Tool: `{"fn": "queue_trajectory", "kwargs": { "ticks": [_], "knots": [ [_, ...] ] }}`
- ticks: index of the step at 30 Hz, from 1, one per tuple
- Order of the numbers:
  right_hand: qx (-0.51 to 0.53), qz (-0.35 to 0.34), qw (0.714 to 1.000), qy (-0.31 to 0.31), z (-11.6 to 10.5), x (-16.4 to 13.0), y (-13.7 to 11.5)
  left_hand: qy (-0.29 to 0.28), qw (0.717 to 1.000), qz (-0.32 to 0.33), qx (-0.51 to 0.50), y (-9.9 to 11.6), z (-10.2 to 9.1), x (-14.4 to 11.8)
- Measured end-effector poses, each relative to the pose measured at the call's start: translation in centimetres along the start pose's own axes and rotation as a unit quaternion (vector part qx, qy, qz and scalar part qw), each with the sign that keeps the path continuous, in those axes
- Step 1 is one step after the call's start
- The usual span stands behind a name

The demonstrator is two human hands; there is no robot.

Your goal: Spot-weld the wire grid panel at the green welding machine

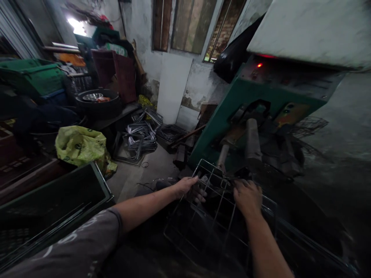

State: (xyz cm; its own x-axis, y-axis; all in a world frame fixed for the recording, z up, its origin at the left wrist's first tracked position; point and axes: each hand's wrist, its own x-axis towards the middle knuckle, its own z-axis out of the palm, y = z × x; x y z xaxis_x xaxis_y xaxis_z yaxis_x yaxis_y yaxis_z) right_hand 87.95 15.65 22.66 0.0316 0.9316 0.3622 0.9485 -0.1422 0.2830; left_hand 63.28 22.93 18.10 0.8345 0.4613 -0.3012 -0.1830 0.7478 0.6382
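Observation:
A wire rack point(222, 199), an open grid of thin metal rods, is held tilted in front of me, its far edge close to the machine's lower metal rod point(222, 156). My left hand point(189, 188) grips its left side, thumb on top and fingers passing beneath the wires. Over on the right, my right hand point(248, 196) is closed at the rack's far edge, fingers curled down; its fingertips are partly hidden. Just beyond the hands stands a green machine point(211, 119) with a thick metal cylinder point(254, 139) and a lit red lamp.
Bent wire frames point(142, 135) lie piled on the floor ahead. At the left are a dark green crate point(95, 185) with wires in it and a yellow-green bag point(82, 144). Farther back stand a green bin point(31, 75) and a black tub point(98, 106). A white board point(174, 87) leans on the wall.

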Motion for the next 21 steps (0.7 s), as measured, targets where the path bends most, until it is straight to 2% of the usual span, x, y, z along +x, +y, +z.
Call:
{"fn": "queue_trajectory", "kwargs": {
  "ticks": [8,21],
  "knots": [
    [-0.001,-0.003,1.000,-0.008,-0.10,0.36,0.08,-0.012,1.000,-0.005,-0.010,0.03,-0.17,0.30],
    [-0.003,0.014,0.999,-0.034,-0.38,0.66,-0.17,0.000,1.000,0.015,-0.025,-0.36,-0.10,0.35]
  ]
}}
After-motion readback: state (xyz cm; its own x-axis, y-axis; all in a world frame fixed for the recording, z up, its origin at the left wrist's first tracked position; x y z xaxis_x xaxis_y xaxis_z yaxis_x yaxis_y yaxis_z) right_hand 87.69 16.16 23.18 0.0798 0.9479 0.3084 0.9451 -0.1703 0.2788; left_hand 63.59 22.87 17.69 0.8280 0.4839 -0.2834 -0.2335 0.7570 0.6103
